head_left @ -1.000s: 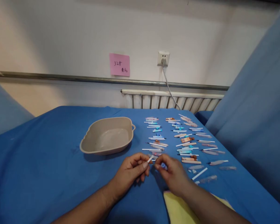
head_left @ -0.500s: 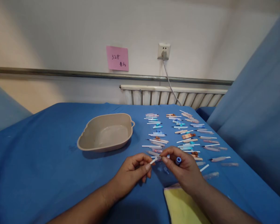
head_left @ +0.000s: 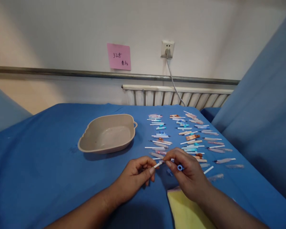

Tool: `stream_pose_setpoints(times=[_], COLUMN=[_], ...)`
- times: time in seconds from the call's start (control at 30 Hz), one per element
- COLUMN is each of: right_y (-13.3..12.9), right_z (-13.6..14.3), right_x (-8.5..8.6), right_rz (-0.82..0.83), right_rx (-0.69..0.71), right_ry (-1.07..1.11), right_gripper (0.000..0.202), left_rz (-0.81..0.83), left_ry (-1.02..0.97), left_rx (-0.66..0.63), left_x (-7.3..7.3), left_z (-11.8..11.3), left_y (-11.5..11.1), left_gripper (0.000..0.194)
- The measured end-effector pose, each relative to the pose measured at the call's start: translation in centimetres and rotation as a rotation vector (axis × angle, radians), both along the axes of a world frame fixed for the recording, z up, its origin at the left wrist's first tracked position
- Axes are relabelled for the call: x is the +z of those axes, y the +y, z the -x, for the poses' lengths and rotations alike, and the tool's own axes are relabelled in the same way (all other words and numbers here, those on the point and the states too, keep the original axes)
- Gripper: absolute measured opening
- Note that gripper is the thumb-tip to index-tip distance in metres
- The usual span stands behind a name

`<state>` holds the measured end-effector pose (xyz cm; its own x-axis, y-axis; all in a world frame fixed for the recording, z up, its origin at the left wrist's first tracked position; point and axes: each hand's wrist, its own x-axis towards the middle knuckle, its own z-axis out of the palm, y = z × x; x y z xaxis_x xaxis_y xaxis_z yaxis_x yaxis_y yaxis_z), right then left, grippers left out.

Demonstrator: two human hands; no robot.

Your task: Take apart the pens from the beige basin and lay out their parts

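A thin white stick (head_left: 158, 164), which looks like a pen refill, is pinched between the thumb and fingers of my left hand (head_left: 135, 175). My right hand (head_left: 189, 173) closes its thumb and forefinger at the other end of the stick, where a small clear or pale piece shows. Within the curled fingers of my right hand sits a blue pen barrel (head_left: 180, 167), its hollow end facing me. On the sheet just below the two hands lies a small blue piece (head_left: 169, 172), partly in shadow.
Rows of loose pen parts (head_left: 190, 137) cover the right side of the blue sheet (head_left: 50, 152). A beige plastic basin (head_left: 105, 149) stands left of centre. A folded yellow cloth (head_left: 186, 210) lies under my right forearm. Behind are a wall rail (head_left: 85, 74) and a radiator (head_left: 157, 97).
Both hands stay almost in place, meeting at the white stick. The blue barrel in my right hand has tilted and shifted slightly left. The view has dipped a little.
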<state>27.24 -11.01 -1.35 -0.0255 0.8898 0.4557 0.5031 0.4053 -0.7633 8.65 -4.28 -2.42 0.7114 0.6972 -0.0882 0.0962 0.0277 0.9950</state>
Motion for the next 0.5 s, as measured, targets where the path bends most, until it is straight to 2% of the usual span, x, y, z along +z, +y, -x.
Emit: stream_pose_setpoints(times=[0.3, 0.5], right_y=[-0.58, -0.77], right_z=[-0.27, -0.43], right_x=[0.71, 0.82], right_rz=[0.004, 0.029], right_rx=[0.024, 0.052], right_ry=[-0.133, -0.234], right_gripper=[0.020, 0.029], left_rz=[-0.021, -0.105], left_ry=[0.030, 0.102], left_rx=[-0.006, -0.027], left_x=[0.16, 0.32], left_z=[-0.09, 0.03], left_y=[-0.04, -0.03], left_gripper=[0.023, 0.022])
